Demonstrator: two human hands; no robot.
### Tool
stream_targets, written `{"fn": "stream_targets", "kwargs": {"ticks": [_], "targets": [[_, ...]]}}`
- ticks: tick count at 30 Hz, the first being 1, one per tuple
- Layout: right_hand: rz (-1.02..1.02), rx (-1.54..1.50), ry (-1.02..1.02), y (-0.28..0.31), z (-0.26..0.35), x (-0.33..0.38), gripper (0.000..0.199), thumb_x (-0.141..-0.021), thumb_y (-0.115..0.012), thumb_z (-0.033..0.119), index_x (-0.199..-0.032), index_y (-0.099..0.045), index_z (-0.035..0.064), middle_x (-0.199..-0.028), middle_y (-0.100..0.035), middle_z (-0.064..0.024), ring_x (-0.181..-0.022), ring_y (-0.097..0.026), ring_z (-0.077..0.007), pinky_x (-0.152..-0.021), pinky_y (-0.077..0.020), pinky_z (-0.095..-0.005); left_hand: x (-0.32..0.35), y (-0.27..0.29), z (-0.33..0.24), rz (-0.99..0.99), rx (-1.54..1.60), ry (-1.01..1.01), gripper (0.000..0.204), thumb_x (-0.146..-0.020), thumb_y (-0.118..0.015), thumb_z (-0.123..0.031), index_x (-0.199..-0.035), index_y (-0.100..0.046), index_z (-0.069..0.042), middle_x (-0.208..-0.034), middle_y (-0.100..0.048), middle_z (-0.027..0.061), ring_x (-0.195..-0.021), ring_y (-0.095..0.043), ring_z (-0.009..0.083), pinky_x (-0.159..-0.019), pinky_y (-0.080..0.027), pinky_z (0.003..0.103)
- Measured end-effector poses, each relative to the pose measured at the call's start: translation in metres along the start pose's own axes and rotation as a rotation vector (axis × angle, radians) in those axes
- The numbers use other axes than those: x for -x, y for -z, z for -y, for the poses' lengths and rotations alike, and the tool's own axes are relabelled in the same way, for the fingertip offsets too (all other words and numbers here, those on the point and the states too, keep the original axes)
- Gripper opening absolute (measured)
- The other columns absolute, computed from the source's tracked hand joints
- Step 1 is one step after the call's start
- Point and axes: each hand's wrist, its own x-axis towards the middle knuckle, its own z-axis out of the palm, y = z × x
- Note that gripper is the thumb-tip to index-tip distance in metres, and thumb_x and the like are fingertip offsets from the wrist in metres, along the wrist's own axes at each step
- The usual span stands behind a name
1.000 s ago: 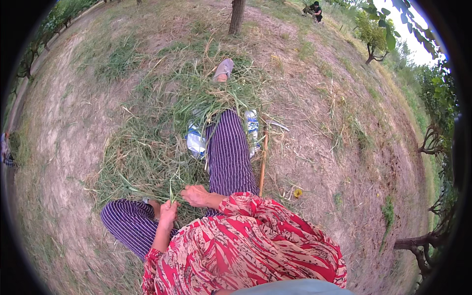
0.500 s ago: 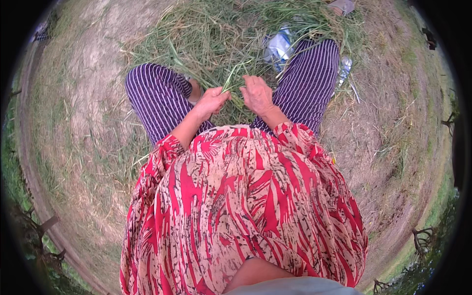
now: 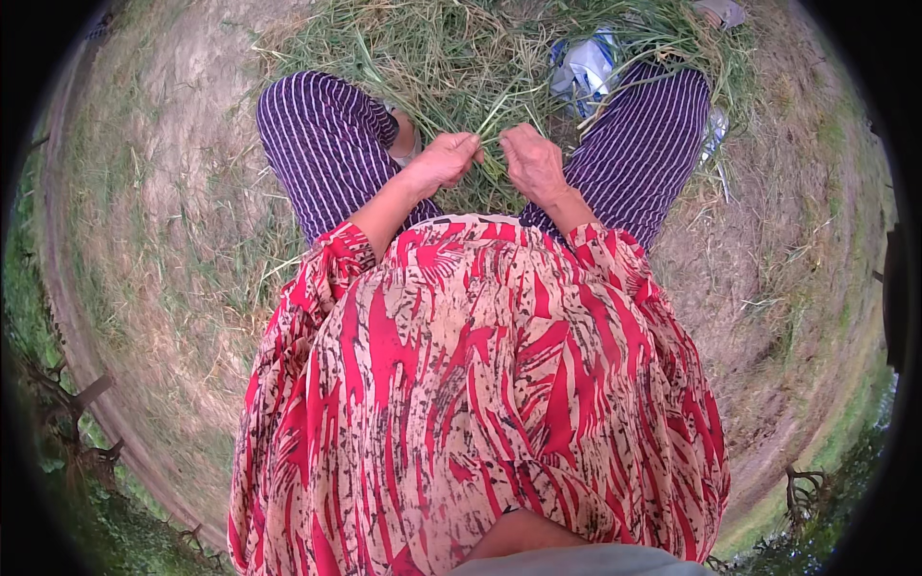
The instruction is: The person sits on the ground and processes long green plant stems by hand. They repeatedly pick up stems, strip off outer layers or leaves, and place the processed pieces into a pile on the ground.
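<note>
Between my striped knees I hold long green grass stems [image 3: 494,165]. My left hand [image 3: 446,161] is closed in a pinch around them, thumb and fingers pressed together. A short gap to the right, my right hand [image 3: 534,165] is closed too, its fingertips pinching thin blades of the same grass. Several stems cross between the two hands and stick up past the fingertips. Loose cut grass [image 3: 432,67] lies in a heap just beyond my hands. Exactly which blades each hand grips is too fine to make out.
A blue-and-white plastic bag [image 3: 584,72] lies in the grass beside my right knee. Another shiny piece of plastic [image 3: 714,132] is on that leg's outer side. Dry ground [image 3: 182,173] with scattered straw surrounds me, and dark branches [image 3: 72,413] stand at the far left rim.
My left hand's fingertips have come nearer the right hand's, and the right fingers have closed into a pinch. The whole view has shifted, so hands and knees appear farther right and higher.
</note>
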Motion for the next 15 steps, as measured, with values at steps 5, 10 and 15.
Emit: {"fn": "stream_targets", "kwargs": {"ticks": [5,10,15], "targets": [[-0.011,0.120,0.010,0.007,0.001,-0.003,0.010,-0.076,-0.057,0.007,-0.085,-0.056,0.0058,-0.088,-0.054,-0.0115,-0.082,-0.055,-0.0303,-0.067,-0.0455,-0.0387,0.003,0.001,-0.001,0.181,-0.030,0.075,0.033,-0.094,-0.040,-0.036,-0.079,-0.052,-0.008,-0.051,-0.030,-0.0085,-0.040,-0.021,0.0021,-0.036,-0.014,0.019],[-0.009,0.043,0.091,0.006,-0.008,-0.007,0.024,-0.073,-0.059,0.005,-0.097,-0.057,0.0017,-0.104,-0.055,-0.0138,-0.097,-0.052,-0.0318,-0.085,-0.0419,-0.0384,0.006,0.001,-0.003,0.227,0.078,0.015,0.031,-0.094,-0.041,-0.035,-0.085,-0.052,-0.008,-0.052,-0.029,-0.0085,-0.040,-0.021,0.0019,-0.037,-0.014,0.019],[0.009,-0.070,0.018,0.007,-0.009,-0.005,0.023,-0.072,-0.060,0.004,-0.094,-0.058,0.0016,-0.090,-0.056,-0.0132,-0.088,-0.055,-0.0305,-0.077,-0.0446,-0.0369,0.006,0.001,-0.003,0.148,0.102,-0.058,0.025,-0.092,-0.047,-0.033,-0.087,-0.054,-0.010,-0.055,-0.030,-0.0091,-0.042,-0.023,0.0023,-0.037,-0.016,0.019]]}}
